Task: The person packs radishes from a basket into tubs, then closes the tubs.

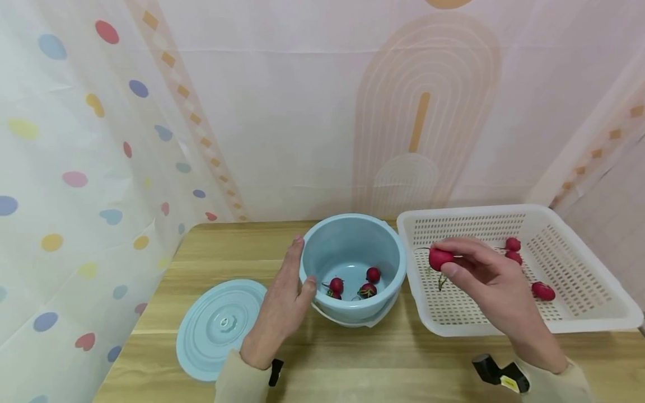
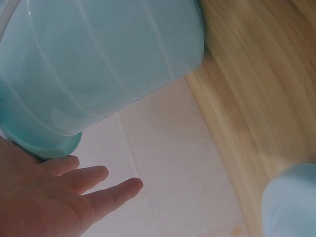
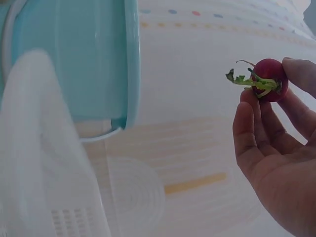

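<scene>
My right hand point(image 1: 496, 285) pinches a red radish point(image 1: 440, 259) between thumb and fingers above the left part of a white basket. In the right wrist view the held radish point(image 3: 269, 79) shows short green stems and a thin root. My left hand point(image 1: 284, 296) rests against the left side of a light blue bucket point(image 1: 353, 224), its thumb by the rim. The left wrist view shows that hand's fingers point(image 2: 116, 195) extended and spread, beside the bucket's rim point(image 2: 54, 145). Several radishes point(image 1: 373, 274) lie on the bucket's floor.
The white perforated basket point(image 1: 594, 322) stands right of the bucket with more radishes point(image 1: 543, 291) inside. A round light blue lid point(image 1: 201, 341) lies left on the wooden table point(image 1: 353, 364). A patterned curtain point(image 1: 297, 112) hangs behind the table and along its left side.
</scene>
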Tool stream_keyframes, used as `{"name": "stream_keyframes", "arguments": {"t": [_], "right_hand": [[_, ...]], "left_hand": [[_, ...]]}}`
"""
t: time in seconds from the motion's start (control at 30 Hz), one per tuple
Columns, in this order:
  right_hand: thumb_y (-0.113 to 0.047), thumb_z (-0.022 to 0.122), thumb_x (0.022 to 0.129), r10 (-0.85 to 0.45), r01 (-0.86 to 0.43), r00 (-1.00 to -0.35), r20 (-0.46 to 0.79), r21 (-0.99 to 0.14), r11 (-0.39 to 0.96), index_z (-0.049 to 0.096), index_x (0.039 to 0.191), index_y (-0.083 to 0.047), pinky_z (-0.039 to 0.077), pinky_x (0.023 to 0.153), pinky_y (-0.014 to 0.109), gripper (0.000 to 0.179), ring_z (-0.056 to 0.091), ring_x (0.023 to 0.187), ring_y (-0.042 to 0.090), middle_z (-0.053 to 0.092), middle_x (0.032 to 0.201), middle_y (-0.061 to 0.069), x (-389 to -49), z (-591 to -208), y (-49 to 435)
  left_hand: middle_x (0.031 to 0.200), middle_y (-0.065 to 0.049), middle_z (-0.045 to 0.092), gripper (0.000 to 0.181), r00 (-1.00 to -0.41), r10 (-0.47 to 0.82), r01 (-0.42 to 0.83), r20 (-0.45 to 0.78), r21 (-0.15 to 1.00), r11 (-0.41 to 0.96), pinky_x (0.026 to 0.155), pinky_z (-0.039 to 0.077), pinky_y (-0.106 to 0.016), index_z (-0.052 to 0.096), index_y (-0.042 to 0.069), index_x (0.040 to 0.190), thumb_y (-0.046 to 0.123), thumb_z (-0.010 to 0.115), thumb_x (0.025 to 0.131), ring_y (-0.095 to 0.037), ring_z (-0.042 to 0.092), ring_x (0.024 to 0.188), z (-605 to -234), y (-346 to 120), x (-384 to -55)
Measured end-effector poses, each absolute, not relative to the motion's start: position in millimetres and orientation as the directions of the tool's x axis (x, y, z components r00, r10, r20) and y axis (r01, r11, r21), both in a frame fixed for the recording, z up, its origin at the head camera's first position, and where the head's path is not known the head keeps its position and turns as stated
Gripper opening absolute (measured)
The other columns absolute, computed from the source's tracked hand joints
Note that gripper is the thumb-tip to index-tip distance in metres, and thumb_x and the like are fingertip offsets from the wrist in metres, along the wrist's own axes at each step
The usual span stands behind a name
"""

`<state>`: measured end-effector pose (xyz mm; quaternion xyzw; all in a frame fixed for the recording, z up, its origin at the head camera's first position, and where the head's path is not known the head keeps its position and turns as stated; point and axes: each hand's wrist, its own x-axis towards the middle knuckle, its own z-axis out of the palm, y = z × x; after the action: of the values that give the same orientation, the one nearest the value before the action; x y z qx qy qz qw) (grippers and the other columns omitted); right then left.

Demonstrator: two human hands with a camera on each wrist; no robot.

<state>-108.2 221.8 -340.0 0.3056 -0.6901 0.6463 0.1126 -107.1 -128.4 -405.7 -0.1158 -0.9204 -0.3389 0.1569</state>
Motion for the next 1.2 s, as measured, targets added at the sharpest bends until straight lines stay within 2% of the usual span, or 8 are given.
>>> {"name": "stream_keyframes", "arguments": {"t": [0.17, 0.4, 0.57, 0.73, 0.9, 1.07, 1.2], "right_hand": [[0.016, 0.064, 0.092, -0.279, -0.567, -0.788, 0.548, -0.824, -0.017, 0.067, 0.126, 0.008, 0.056, 0.087, 0.020, 0.035, 0.066, 0.105, 0.016, 0.067, 0.123, 0.008, -109.2, -335.5, 202.4], [0.011, 0.068, 0.092, -0.305, -0.584, -0.780, 0.546, -0.811, 0.041, 0.069, 0.124, 0.005, 0.055, 0.095, 0.023, 0.033, 0.064, 0.110, 0.018, 0.067, 0.123, 0.003, -114.4, -338.2, 176.3], [0.004, 0.072, 0.092, -0.334, -0.625, -0.759, 0.559, -0.769, 0.133, 0.072, 0.125, -0.008, 0.054, 0.096, 0.025, 0.035, 0.063, 0.110, 0.016, 0.068, 0.123, -0.002, -123.2, -344.5, 160.3], [-0.005, 0.078, 0.090, -0.366, -0.678, -0.728, 0.579, -0.684, 0.267, 0.075, 0.122, -0.018, 0.054, 0.094, 0.025, 0.034, 0.066, 0.108, 0.013, 0.072, 0.120, -0.007, -131.5, -354.1, 146.4], [-0.011, 0.082, 0.088, -0.423, -0.736, -0.677, 0.602, -0.570, 0.367, 0.076, 0.118, -0.016, 0.056, 0.097, 0.035, 0.031, 0.068, 0.112, 0.015, 0.073, 0.117, -0.005, -139.7, -360.6, 137.3], [-0.015, 0.084, 0.086, -0.479, -0.780, -0.623, 0.618, -0.442, 0.443, 0.078, 0.112, -0.013, 0.057, 0.093, 0.045, 0.027, 0.070, 0.109, 0.020, 0.076, 0.111, -0.003, -146.7, -366.9, 132.7], [-0.019, 0.083, 0.087, -0.507, -0.765, -0.629, 0.589, -0.358, 0.535, 0.080, 0.108, -0.015, 0.054, 0.095, 0.052, 0.022, 0.070, 0.110, 0.026, 0.078, 0.107, -0.002, -147.6, -369.3, 129.2]], "left_hand": [[0.171, -0.003, 0.023, 0.072, -0.922, 0.104, 0.323, 0.373, 0.594, 0.737, 0.112, 0.042, -0.056, 0.022, 0.009, 0.166, 0.034, 0.045, 0.102, -0.029, 0.034, 0.152, -404.4, -127.1, -109.1], [0.171, -0.005, 0.024, 0.074, -0.925, 0.098, 0.314, 0.366, 0.594, 0.741, 0.113, 0.041, -0.056, 0.021, 0.009, 0.166, 0.029, 0.047, 0.099, -0.028, 0.034, 0.152, -404.6, -128.0, -110.4], [0.171, -0.007, 0.024, 0.073, -0.925, 0.098, 0.315, 0.367, 0.599, 0.736, 0.112, 0.042, -0.055, 0.021, 0.009, 0.166, 0.029, 0.047, 0.100, -0.028, 0.035, 0.151, -405.6, -127.5, -109.7], [0.170, -0.007, 0.025, 0.073, -0.928, 0.097, 0.309, 0.359, 0.599, 0.739, 0.110, 0.044, -0.056, 0.022, 0.009, 0.165, 0.029, 0.047, 0.100, -0.029, 0.036, 0.151, -406.0, -127.0, -107.6], [0.170, -0.007, 0.026, 0.074, -0.932, 0.092, 0.296, 0.350, 0.595, 0.747, 0.111, 0.043, -0.056, 0.022, 0.010, 0.165, 0.030, 0.047, 0.099, -0.028, 0.036, 0.151, -405.9, -127.1, -107.2], [0.170, -0.007, 0.026, 0.073, -0.934, 0.091, 0.291, 0.347, 0.586, 0.756, 0.110, 0.044, -0.057, 0.023, 0.010, 0.165, 0.030, 0.048, 0.099, -0.030, 0.038, 0.150, -406.6, -127.5, -107.4], [0.170, -0.007, 0.026, 0.073, -0.930, 0.100, 0.301, 0.354, 0.579, 0.757, 0.109, 0.045, -0.057, 0.023, 0.010, 0.165, 0.032, 0.048, 0.101, -0.031, 0.038, 0.150, -407.6, -127.7, -108.2]]}}
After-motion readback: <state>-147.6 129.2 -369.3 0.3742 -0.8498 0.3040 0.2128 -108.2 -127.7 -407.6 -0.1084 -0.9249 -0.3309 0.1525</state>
